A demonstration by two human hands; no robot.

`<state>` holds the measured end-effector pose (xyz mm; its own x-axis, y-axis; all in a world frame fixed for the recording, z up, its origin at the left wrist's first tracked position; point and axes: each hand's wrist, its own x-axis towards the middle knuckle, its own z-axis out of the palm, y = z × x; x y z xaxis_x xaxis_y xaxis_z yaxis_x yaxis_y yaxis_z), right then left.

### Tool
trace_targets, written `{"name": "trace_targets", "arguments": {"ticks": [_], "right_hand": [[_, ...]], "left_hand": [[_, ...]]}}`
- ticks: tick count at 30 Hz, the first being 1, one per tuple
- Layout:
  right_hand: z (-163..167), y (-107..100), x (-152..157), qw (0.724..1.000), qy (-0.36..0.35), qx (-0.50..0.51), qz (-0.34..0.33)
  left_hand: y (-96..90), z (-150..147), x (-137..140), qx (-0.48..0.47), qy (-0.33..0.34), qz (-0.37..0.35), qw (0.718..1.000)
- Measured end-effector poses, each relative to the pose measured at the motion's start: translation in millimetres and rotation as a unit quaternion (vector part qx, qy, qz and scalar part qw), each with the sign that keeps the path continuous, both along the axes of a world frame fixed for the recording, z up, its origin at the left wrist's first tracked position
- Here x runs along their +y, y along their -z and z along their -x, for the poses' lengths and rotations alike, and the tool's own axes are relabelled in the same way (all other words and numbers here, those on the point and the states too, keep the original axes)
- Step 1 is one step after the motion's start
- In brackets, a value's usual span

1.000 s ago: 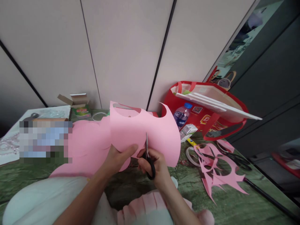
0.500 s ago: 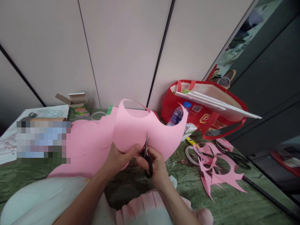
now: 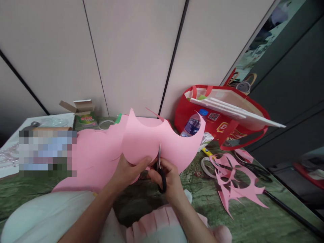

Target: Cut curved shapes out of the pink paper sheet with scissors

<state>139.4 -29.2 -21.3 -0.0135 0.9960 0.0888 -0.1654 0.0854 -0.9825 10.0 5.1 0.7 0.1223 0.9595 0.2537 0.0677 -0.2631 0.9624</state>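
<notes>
In the head view, my right hand (image 3: pixel 168 173) is closed round the black handles of a pair of scissors (image 3: pixel 162 179). Their blades point up and away, over the near part of a pink paper sheet (image 3: pixel 146 141) with curved cutouts along its far edge. My left hand (image 3: pixel 134 167) pinches the same sheet just left of the blades, thumb on top and the other fingers hidden beneath. More pink paper (image 3: pixel 97 155) with rounded edges lies to the left of the sheet.
A red bag (image 3: pixel 183 101) holding white boards stands at the back right, with a water bottle (image 3: pixel 191 126) before it. Pink paper scraps (image 3: pixel 249 184), a tape roll (image 3: pixel 207 167) and a black rod (image 3: pixel 291 211) lie on the right. A small open box (image 3: pixel 86 118) stands back left.
The thin strip at the sheet's far left cutout has parted, leaving two separate points. Both hands keep nearly the same place, and the view has shifted slightly.
</notes>
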Motion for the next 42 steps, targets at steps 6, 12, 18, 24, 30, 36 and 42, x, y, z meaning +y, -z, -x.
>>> {"name": "trace_targets", "arguments": {"ticks": [6, 12, 18, 24, 30, 36, 42], "right_hand": [[1.4, -3.2, -0.6, 1.000, 0.007, -0.011, -0.002], [1.7, -3.1, -0.3, 1.000, 0.001, -0.010, 0.002], [1.2, -2.2, 0.0, 1.000, 0.001, -0.008, 0.004], [0.8, -1.1, 0.0, 1.000, 0.002, -0.005, -0.009], [1.5, -1.1, 0.3, 1.000, -0.002, 0.006, -0.009], [1.3, -1.3, -0.4, 1.000, -0.008, 0.005, -0.011], [2.2, 1.3, 0.3, 1.000, -0.016, 0.016, -0.013]], "left_hand": [[-0.5, 1.2, -0.3, 0.005, 0.000, -0.001, 1.000], [1.8, 2.8, 1.1, 0.004, 0.006, 0.007, 1.000], [4.8, 3.9, 1.8, -0.012, 0.011, 0.007, 1.000], [1.8, 3.5, 1.5, -0.007, 0.004, 0.009, 1.000], [4.3, 4.4, 2.5, -0.009, 0.009, 0.007, 1.000], [3.6, 5.6, 2.8, -0.022, 0.026, 0.012, 0.999], [3.4, 6.3, 3.1, -0.032, 0.011, 0.017, 0.999]]}}
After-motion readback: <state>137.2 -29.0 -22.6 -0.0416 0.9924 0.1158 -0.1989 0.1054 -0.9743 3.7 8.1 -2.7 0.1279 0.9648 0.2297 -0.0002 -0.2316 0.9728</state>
